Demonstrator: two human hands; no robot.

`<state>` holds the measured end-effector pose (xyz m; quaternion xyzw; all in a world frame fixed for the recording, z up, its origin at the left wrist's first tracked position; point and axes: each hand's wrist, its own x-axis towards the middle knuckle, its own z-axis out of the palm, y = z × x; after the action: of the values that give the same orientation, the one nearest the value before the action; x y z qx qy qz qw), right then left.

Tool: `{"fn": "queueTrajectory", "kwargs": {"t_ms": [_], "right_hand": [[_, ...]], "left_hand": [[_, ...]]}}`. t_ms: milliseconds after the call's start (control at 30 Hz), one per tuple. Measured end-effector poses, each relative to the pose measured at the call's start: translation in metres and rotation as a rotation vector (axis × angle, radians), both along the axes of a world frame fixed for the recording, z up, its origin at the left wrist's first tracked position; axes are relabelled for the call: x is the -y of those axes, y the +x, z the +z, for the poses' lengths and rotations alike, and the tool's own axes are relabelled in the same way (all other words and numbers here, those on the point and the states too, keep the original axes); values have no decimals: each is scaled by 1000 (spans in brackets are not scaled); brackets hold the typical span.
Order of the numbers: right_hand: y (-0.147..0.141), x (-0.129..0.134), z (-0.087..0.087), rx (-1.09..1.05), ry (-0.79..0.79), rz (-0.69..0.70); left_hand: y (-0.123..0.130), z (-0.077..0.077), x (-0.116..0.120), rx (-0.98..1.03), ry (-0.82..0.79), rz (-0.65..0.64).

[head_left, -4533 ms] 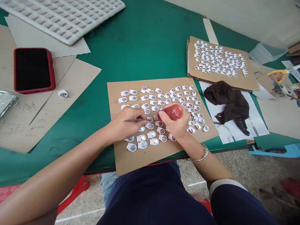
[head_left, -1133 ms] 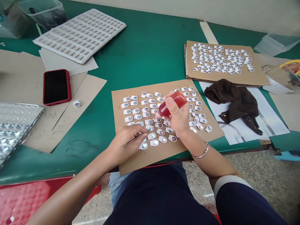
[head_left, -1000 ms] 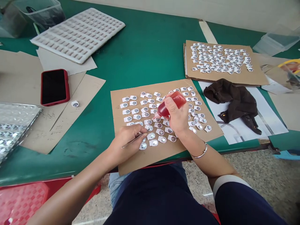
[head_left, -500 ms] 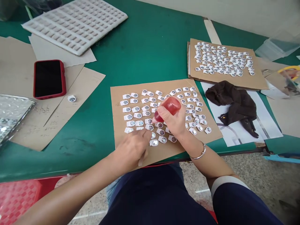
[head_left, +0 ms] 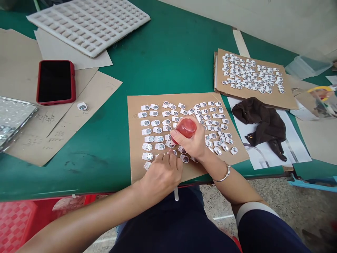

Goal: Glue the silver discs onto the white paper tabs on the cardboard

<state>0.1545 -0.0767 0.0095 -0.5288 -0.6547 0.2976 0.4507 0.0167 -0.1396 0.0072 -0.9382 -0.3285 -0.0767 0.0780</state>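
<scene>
My right hand (head_left: 191, 138) is wrapped round a small red squeeze bottle (head_left: 186, 127), tilted with its nozzle end down over a cardboard sheet (head_left: 138, 168). Rows of small white tabs with round printed emblems (head_left: 149, 147) lie on that sheet. Right beside the bottle, my left hand (head_left: 166, 171) is closed, its fingertips low over the front rows. A slim silvery tool (head_left: 176, 194) with a rounded end pokes out beneath this hand; its working end is hidden. The hands cover some of the tabs.
On the green table (head_left: 168, 63) lie a red-cased phone (head_left: 56, 82), one loose tab (head_left: 82, 106), a white gridded tray (head_left: 89, 24) and a bubble-lined bag (head_left: 15, 119). To the right are a second tab-covered card (head_left: 219, 82), dark brown cloth (head_left: 263, 119) and a clear plastic box (head_left: 308, 66).
My left hand has moved right, closer to the bottle, and the tool's end now shows below it. My right hand has shifted slightly left, with the bottle tipped more steeply. The view has shifted a little.
</scene>
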Motion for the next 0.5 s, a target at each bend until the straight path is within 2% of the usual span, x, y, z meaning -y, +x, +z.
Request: {"fn": "queueTrajectory", "kwargs": {"t_ms": [500], "right_hand": [[-2,0,-3,19,-1,4]], "left_hand": [[-2,0,0,-7,24,-8]]}}
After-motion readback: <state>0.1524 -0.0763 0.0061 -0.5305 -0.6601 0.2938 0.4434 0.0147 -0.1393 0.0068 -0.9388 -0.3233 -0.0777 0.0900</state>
